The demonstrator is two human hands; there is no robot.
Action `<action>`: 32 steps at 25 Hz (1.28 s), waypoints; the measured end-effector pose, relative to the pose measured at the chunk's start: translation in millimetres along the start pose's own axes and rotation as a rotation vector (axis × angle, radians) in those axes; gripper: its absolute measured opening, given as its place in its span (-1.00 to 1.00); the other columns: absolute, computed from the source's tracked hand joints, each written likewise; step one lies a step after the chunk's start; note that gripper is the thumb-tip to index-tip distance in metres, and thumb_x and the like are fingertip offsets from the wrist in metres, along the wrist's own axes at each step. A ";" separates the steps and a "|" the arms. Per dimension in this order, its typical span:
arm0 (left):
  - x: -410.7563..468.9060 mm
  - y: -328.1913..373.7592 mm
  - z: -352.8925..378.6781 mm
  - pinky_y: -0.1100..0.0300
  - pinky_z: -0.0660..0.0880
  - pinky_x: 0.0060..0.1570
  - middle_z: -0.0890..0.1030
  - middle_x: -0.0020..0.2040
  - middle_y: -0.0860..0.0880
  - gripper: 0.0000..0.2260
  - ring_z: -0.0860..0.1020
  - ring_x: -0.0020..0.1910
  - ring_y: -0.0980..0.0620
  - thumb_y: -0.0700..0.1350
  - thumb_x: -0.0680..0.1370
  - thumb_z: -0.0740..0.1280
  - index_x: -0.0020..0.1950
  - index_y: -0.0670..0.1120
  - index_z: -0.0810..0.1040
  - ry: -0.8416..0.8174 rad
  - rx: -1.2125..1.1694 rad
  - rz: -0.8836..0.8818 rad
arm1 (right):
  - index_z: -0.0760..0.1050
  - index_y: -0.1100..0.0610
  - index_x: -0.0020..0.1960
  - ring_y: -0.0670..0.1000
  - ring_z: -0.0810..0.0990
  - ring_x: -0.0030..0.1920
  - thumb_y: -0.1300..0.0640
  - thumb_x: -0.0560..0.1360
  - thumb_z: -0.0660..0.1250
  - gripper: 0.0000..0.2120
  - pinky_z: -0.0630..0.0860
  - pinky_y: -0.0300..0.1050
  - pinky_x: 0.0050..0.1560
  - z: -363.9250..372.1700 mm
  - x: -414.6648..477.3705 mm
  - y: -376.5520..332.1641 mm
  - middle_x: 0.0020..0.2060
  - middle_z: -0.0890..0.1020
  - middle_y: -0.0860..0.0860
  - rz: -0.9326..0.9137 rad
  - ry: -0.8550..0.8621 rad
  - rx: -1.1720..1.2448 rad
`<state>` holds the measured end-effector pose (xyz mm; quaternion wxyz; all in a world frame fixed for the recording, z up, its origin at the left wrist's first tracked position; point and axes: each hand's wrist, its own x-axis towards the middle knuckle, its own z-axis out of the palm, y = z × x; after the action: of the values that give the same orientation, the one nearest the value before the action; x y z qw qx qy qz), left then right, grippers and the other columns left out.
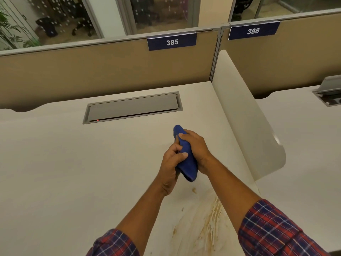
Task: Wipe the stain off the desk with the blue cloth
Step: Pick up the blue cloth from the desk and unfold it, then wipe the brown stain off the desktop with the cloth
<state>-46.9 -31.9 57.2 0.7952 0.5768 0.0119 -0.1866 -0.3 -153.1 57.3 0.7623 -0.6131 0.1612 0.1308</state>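
A bunched blue cloth (186, 159) is held between both my hands above the white desk (73, 172). My left hand (170, 167) grips its near left side, thumb across the fabric. My right hand (197, 146) wraps over its right side. One end of the cloth sticks up past my fingers, the other hangs below them. A smeared brown stain (210, 222) streaks the desk near the front, between my forearms and partly under my right arm, with small specks around it.
A grey cable-tray lid (132, 108) is set into the desk behind my hands. A white curved divider (245, 122) stands at the right edge, a tan partition (92, 71) labelled 385 at the back. The neighbouring desk (304, 145) lies beyond the divider.
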 end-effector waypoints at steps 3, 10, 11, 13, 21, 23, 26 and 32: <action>-19.5 2.8 14.7 0.08 0.64 0.15 0.66 0.29 -0.03 -0.60 0.66 0.22 -0.03 0.13 0.57 0.32 0.30 -0.07 0.56 -0.170 0.201 -0.004 | 0.57 0.22 -0.17 0.10 0.54 -0.31 -0.02 0.43 0.39 -0.73 0.58 -0.04 -0.22 -25.2 -27.5 -3.6 -0.31 0.55 0.13 0.166 -0.068 0.304; -54.9 -18.0 35.4 0.32 0.39 0.44 0.52 0.53 0.09 -0.51 0.44 0.53 0.17 0.27 0.66 0.20 0.48 0.06 0.57 -0.354 0.472 0.193 | 0.71 0.06 -0.21 -0.01 0.65 -0.34 0.07 0.38 0.41 -0.88 0.61 -0.18 -0.25 -93.9 -100.2 -2.6 -0.36 0.66 0.03 -0.061 -0.108 0.440; -54.9 -20.3 30.0 0.29 0.44 0.40 0.62 0.42 0.10 -0.53 0.52 0.44 0.17 0.26 0.67 0.18 0.41 0.03 0.63 -0.263 0.490 0.235 | 0.70 0.09 -0.04 0.03 0.66 -0.24 0.13 0.42 0.35 -0.81 0.61 -0.12 -0.18 -104.1 -101.2 -6.0 -0.24 0.68 0.08 -0.083 -0.091 0.435; -52.4 -27.5 9.6 0.18 0.51 0.37 0.68 0.28 0.14 -0.53 0.59 0.33 0.17 0.26 0.66 0.13 0.30 0.03 0.68 -0.061 0.595 0.261 | 0.57 0.13 0.24 0.12 0.61 -0.02 0.20 0.46 0.20 -0.62 0.54 0.03 0.03 -125.2 -101.7 -17.8 0.01 0.65 0.13 -0.156 -0.003 0.272; -58.9 -71.6 -92.1 -0.01 0.24 0.55 0.46 0.55 -0.01 -0.46 0.37 0.57 -0.08 0.25 0.69 0.06 0.54 -0.02 0.45 0.283 1.124 0.192 | 0.30 0.04 0.57 0.04 0.36 0.49 0.13 0.47 0.28 -0.35 0.25 -0.10 0.46 -146.6 -84.1 -20.8 0.53 0.37 -0.03 -0.321 0.013 -1.075; -66.0 -80.5 -101.9 -0.07 0.13 0.62 0.33 0.65 -0.06 -0.40 0.24 0.65 -0.07 0.28 0.68 0.04 0.62 -0.01 0.33 0.286 1.219 0.145 | 0.12 0.11 0.64 0.06 0.08 0.62 0.04 0.57 0.28 -0.30 0.08 -0.05 0.57 -147.0 -74.9 12.0 0.64 0.10 0.04 -0.280 -0.082 -1.426; -76.2 -90.9 -108.8 -0.08 0.08 0.66 0.24 0.69 -0.05 -0.37 0.14 0.69 -0.05 0.32 0.67 -0.03 0.64 0.01 0.29 0.242 1.333 0.166 | -0.03 0.16 0.65 0.09 -0.10 0.64 -0.19 0.64 0.14 -0.25 0.00 0.08 0.61 -146.3 -74.5 59.1 0.66 -0.04 0.09 -0.302 -0.034 -1.587; -90.9 -101.8 -120.7 -0.04 0.00 0.68 0.11 0.73 -0.02 -0.36 0.01 0.72 0.02 0.28 0.69 -0.06 0.68 -0.02 0.25 0.196 1.538 0.190 | -0.08 0.17 0.65 0.11 -0.09 0.65 -0.19 0.64 0.07 -0.26 0.00 0.10 0.60 -150.2 -63.9 84.0 0.66 -0.03 0.10 -0.353 0.036 -1.588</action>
<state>-139.3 78.1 -54.8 0.1799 0.9784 -0.0999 -0.0215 -104.9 -282.0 -21.2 0.1070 -0.9892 -0.0664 0.0744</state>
